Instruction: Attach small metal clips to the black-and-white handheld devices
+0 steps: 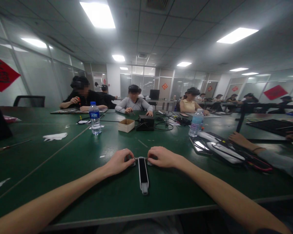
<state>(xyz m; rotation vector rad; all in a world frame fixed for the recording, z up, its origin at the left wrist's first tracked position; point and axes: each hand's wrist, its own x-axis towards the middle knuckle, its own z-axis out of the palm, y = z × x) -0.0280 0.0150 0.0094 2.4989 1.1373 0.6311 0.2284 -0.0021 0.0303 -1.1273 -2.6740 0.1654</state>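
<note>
A narrow, flat device with a black face and a whitish rim lies on the green table, its grey blunt end towards me. At its far end, small metallic pieces stick out to both sides. My left hand pinches the piece on the left between thumb and fingers. On the other side, my right hand is closed in a similar pinch on the right-hand piece. What exactly these small pieces are is too small to tell.
Beyond my hands stand an open box, a black box-shaped device with cables, and two water bottles. White devices with cables lie at right, near another person's hand. A white glove lies left.
</note>
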